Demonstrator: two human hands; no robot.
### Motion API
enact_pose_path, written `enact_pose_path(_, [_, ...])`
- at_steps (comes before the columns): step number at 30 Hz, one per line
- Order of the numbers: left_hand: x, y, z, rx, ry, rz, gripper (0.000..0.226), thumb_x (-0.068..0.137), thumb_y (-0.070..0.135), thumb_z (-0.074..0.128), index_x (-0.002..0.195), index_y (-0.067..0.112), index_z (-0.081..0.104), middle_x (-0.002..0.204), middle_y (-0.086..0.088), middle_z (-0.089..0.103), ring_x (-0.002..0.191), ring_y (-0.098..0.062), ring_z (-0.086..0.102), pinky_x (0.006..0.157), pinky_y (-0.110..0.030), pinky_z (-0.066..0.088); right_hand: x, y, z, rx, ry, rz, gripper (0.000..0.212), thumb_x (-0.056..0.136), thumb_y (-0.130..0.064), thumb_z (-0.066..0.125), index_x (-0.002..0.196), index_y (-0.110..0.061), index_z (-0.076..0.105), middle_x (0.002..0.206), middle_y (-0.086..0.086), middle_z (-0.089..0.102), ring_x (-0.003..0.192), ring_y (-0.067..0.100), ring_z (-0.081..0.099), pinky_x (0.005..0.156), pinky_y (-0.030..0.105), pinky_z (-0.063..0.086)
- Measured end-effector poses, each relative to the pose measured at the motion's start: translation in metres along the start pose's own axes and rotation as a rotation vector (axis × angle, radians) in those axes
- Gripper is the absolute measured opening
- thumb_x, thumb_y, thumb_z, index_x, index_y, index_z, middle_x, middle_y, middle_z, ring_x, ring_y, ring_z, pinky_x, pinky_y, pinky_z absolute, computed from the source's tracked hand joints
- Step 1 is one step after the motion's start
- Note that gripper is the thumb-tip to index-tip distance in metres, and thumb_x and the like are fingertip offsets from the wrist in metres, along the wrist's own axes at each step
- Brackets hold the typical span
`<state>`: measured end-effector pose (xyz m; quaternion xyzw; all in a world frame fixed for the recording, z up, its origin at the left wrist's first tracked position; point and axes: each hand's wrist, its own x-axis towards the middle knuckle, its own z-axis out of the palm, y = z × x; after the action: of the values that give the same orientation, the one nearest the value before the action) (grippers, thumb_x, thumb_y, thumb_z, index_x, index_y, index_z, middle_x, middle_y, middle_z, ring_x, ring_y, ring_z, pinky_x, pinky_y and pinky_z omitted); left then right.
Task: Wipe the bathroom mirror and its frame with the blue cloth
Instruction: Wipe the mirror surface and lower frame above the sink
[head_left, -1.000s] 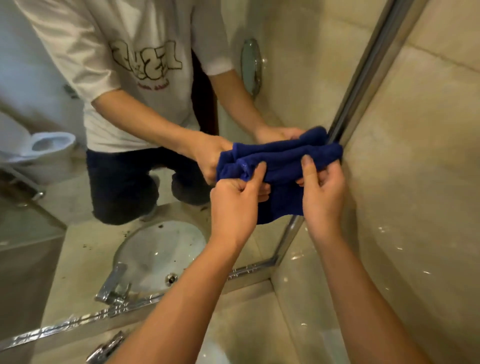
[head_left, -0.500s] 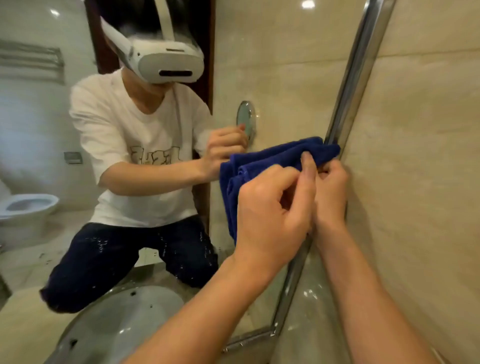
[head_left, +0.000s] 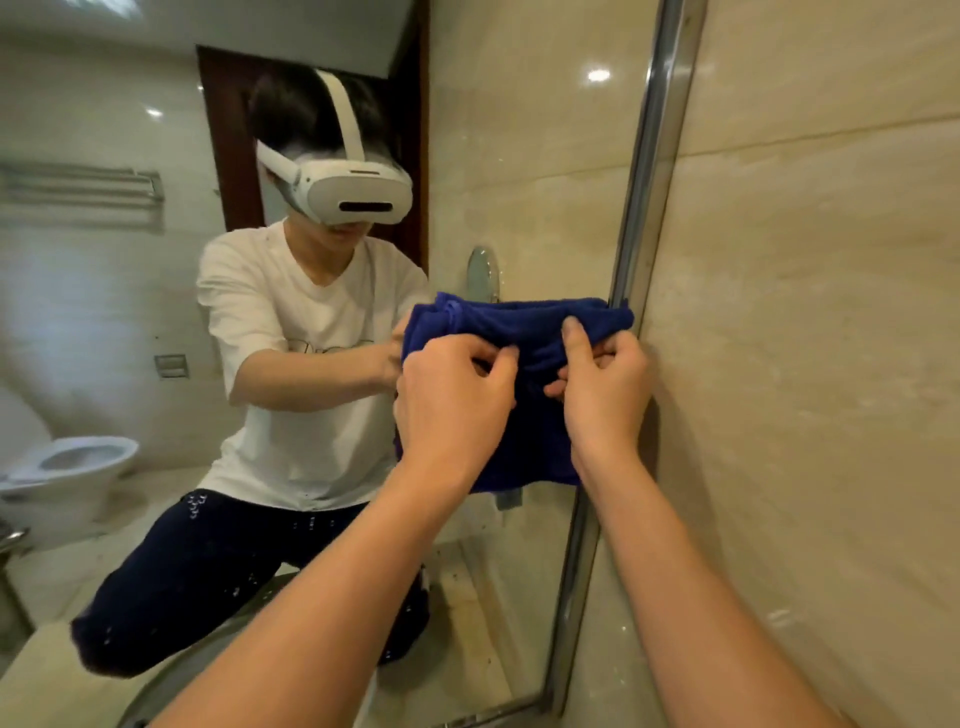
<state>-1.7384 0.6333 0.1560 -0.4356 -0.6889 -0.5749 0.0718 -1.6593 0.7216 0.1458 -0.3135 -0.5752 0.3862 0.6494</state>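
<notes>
I see both my left hand (head_left: 452, 400) and right hand (head_left: 605, 387) gripping the folded blue cloth (head_left: 524, 322), apparently pressed against the mirror (head_left: 519, 156) beside its chrome frame (head_left: 644, 182).

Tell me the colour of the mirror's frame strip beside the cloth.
Shiny silver metal: the frame shows in the head view, right of the blue cloth.

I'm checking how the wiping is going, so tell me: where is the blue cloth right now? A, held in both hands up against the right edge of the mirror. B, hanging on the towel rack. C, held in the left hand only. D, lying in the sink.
A: the left hand and right hand both pinch the blue cloth, its end against the mirror frame.
</notes>
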Motion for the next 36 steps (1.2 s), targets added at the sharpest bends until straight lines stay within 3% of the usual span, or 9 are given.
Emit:
enact_pose_path(4, [0.031, 0.02, -0.017, 0.104, 0.138, 0.079, 0.032, 0.084, 0.05, 0.051, 0.078, 0.027, 0.073, 0.07, 0.009, 0.072, 0.08, -0.017, 0.069, 0.082, -0.043, 0.055, 0.012, -0.023, 0.012, 0.012, -0.01, -0.126, 0.028, 0.092, -0.038, 0.062, 0.08, -0.015, 0.053, 0.06, -0.002, 0.061, 0.04, 0.007, 0.058, 0.046, 0.018, 0.046])
enact_pose_path(9, [0.007, 0.002, 0.003, 0.03, 0.19, 0.066, 0.026, 0.082, 0.052, 0.069, 0.074, 0.029, 0.059, 0.06, 0.013, 0.065, 0.062, -0.008, 0.067, 0.068, -0.039, 0.057, 0.013, -0.002, 0.009, -0.011, 0.019, -0.237, 0.036, 0.088, -0.045, 0.065, 0.073, -0.016, 0.05, 0.05, 0.003, 0.058, 0.036, 0.017, 0.055, 0.038, 0.03, 0.044])
enact_pose_path(13, [-0.015, -0.021, 0.024, -0.02, 0.149, 0.01, 0.029, 0.086, 0.049, 0.068, 0.069, 0.026, 0.063, 0.055, 0.012, 0.065, 0.056, -0.003, 0.064, 0.064, -0.037, 0.056, 0.001, 0.033, 0.002, -0.106, 0.061, -0.277, 0.037, 0.089, -0.052, 0.058, 0.077, -0.018, 0.052, 0.056, -0.003, 0.058, 0.044, 0.014, 0.056, 0.045, 0.038, 0.049])
enact_pose_path(17, [-0.017, -0.016, 0.015, -0.006, 0.11, 0.033, 0.029, 0.088, 0.048, 0.065, 0.069, 0.026, 0.067, 0.056, 0.012, 0.065, 0.058, -0.003, 0.064, 0.067, -0.037, 0.056, -0.012, 0.025, 0.009, -0.244, 0.147, -0.269, 0.034, 0.095, -0.047, 0.052, 0.087, -0.014, 0.052, 0.064, -0.012, 0.053, 0.057, 0.001, 0.052, 0.054, 0.023, 0.04])
enact_pose_path(20, [-0.01, -0.026, -0.018, 0.075, 0.253, 0.023, 0.031, 0.086, 0.052, 0.065, 0.068, 0.027, 0.066, 0.056, 0.013, 0.064, 0.06, -0.002, 0.063, 0.067, -0.038, 0.055, -0.027, 0.005, 0.032, -0.235, 0.032, -0.33, 0.026, 0.097, -0.04, 0.052, 0.09, -0.015, 0.05, 0.068, -0.011, 0.054, 0.059, 0.0, 0.053, 0.053, 0.016, 0.039])
enact_pose_path(26, [-0.011, -0.049, -0.061, 0.214, 0.583, 0.161, 0.021, 0.092, 0.04, 0.064, 0.082, 0.021, 0.061, 0.064, 0.013, 0.059, 0.058, -0.014, 0.06, 0.059, -0.031, 0.045, -0.056, -0.021, 0.074, -0.274, -0.218, -0.501, 0.021, 0.097, -0.036, 0.05, 0.092, -0.017, 0.044, 0.073, -0.003, 0.063, 0.061, 0.014, 0.062, 0.054, 0.033, 0.05])
enact_pose_path(32, [-0.005, -0.012, 0.007, 0.281, 0.207, 0.246, 0.018, 0.088, 0.046, 0.063, 0.091, 0.028, 0.061, 0.075, 0.007, 0.069, 0.071, -0.018, 0.066, 0.065, -0.034, 0.049, 0.003, 0.006, 0.002, -0.29, -0.089, -0.284, 0.025, 0.097, -0.041, 0.051, 0.085, -0.021, 0.044, 0.063, -0.004, 0.06, 0.046, 0.011, 0.061, 0.052, 0.038, 0.05])
enact_pose_path(34, [-0.005, -0.003, 0.017, 0.227, 0.177, 0.23, 0.015, 0.089, 0.042, 0.064, 0.093, 0.028, 0.063, 0.077, 0.009, 0.069, 0.073, -0.013, 0.065, 0.064, -0.029, 0.044, 0.006, 0.013, -0.004, -0.403, -0.029, -0.288, 0.028, 0.099, -0.043, 0.044, 0.091, -0.017, 0.045, 0.069, 0.0, 0.062, 0.054, 0.022, 0.064, 0.055, 0.043, 0.052])
enact_pose_path(36, [-0.007, -0.005, 0.012, 0.176, 0.189, 0.213, 0.012, 0.091, 0.039, 0.064, 0.096, 0.028, 0.065, 0.075, 0.011, 0.069, 0.074, -0.008, 0.063, 0.066, -0.012, 0.031, -0.002, 0.014, 0.006, -0.591, 0.042, -0.347, 0.028, 0.102, -0.039, 0.036, 0.1, -0.012, 0.042, 0.08, 0.006, 0.064, 0.064, 0.03, 0.062, 0.055, 0.043, 0.049])
